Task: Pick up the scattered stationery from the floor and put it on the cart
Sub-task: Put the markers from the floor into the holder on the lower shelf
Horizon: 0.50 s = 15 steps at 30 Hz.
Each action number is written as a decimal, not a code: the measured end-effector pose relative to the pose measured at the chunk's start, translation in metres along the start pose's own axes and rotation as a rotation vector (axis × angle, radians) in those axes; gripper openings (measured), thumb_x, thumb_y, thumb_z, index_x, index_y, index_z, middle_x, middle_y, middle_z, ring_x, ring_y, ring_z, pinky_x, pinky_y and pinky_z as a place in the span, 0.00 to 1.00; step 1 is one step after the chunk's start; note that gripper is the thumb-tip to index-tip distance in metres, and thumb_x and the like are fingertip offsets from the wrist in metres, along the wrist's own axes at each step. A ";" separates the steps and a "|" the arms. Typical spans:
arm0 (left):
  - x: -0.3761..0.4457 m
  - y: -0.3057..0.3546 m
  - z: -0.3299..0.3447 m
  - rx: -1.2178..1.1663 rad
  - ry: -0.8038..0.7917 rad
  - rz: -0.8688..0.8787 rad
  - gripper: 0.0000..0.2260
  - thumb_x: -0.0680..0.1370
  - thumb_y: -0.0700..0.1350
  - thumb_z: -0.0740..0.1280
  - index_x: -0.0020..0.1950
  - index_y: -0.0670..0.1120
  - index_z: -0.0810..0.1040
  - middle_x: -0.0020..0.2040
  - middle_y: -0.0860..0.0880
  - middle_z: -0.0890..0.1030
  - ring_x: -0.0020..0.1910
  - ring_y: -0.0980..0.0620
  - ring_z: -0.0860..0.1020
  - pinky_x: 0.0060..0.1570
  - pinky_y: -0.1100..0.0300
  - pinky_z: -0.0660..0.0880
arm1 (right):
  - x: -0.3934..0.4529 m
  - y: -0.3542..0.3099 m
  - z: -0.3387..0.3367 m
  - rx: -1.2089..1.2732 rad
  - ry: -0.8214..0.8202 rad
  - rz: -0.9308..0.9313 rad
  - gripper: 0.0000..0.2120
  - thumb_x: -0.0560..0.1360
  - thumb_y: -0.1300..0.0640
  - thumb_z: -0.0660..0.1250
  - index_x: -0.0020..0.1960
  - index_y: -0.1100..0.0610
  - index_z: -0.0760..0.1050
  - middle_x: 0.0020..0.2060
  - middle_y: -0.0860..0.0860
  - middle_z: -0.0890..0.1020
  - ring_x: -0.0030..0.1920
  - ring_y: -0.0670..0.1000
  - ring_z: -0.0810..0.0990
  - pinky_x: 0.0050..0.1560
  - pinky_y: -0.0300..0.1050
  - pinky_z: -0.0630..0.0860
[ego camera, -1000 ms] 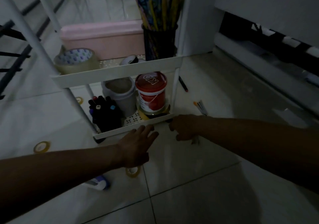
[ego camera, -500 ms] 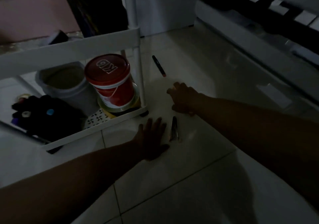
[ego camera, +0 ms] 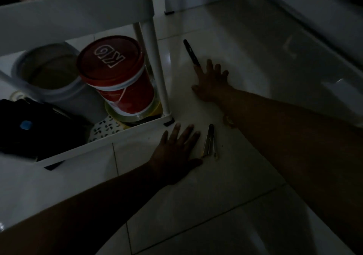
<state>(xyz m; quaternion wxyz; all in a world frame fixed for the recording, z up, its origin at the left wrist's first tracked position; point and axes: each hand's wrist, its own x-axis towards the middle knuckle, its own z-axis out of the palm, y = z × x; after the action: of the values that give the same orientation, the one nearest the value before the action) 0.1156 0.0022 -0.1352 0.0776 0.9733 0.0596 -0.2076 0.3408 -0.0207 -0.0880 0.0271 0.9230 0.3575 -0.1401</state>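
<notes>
A dark pen (ego camera: 191,52) lies on the white floor tiles to the right of the white cart (ego camera: 102,138). My right hand (ego camera: 211,79) is spread flat on the floor, its fingertips touching the pen's near end. A pair of metallic pens (ego camera: 209,142) lies just right of my left hand (ego camera: 176,152), which rests flat with straight fingers on the floor beside the cart's lower corner. Neither hand holds anything.
The cart's lower shelf carries a red bucket (ego camera: 117,77) on a tape roll, a grey tub (ego camera: 51,74) and a dark marker holder (ego camera: 33,129). A white cart post (ego camera: 157,74) stands at the corner. A pale ledge (ego camera: 314,38) runs along the right.
The view moved closer and lower toward the floor. My right hand reached forward from beside the metallic pens to the dark pen. My left hand stayed flat near the cart corner.
</notes>
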 end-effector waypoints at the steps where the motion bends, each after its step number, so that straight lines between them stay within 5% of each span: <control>1: 0.000 0.000 0.000 -0.005 0.000 -0.004 0.36 0.75 0.71 0.46 0.74 0.58 0.30 0.76 0.53 0.32 0.75 0.44 0.32 0.73 0.41 0.40 | 0.006 -0.002 0.000 -0.008 0.002 0.007 0.34 0.81 0.43 0.54 0.79 0.49 0.40 0.77 0.59 0.40 0.76 0.65 0.42 0.73 0.65 0.44; 6: 0.002 0.003 -0.001 -0.004 -0.027 -0.032 0.37 0.75 0.71 0.48 0.74 0.58 0.30 0.76 0.53 0.32 0.75 0.44 0.32 0.72 0.42 0.39 | 0.023 -0.014 -0.003 0.005 -0.036 0.022 0.29 0.81 0.46 0.53 0.78 0.49 0.47 0.78 0.56 0.47 0.75 0.66 0.43 0.72 0.66 0.43; 12: 0.000 0.006 -0.006 -0.002 -0.036 -0.036 0.37 0.76 0.70 0.49 0.75 0.58 0.32 0.77 0.53 0.33 0.75 0.43 0.33 0.72 0.42 0.40 | 0.017 -0.023 -0.009 -0.081 0.057 0.090 0.22 0.78 0.57 0.59 0.72 0.57 0.65 0.66 0.59 0.71 0.71 0.65 0.59 0.71 0.66 0.49; 15: 0.000 0.008 -0.012 -0.022 -0.074 -0.050 0.38 0.76 0.70 0.51 0.76 0.58 0.33 0.77 0.53 0.34 0.75 0.43 0.34 0.72 0.40 0.42 | 0.003 -0.019 -0.007 -0.090 0.092 0.062 0.22 0.77 0.61 0.61 0.71 0.59 0.66 0.70 0.63 0.66 0.67 0.65 0.65 0.70 0.66 0.52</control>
<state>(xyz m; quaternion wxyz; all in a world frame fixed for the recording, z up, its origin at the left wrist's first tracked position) 0.1216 -0.0032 -0.1235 0.0853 0.9623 0.0833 -0.2445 0.3318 -0.0033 -0.0807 0.0567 0.9368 0.3356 -0.0805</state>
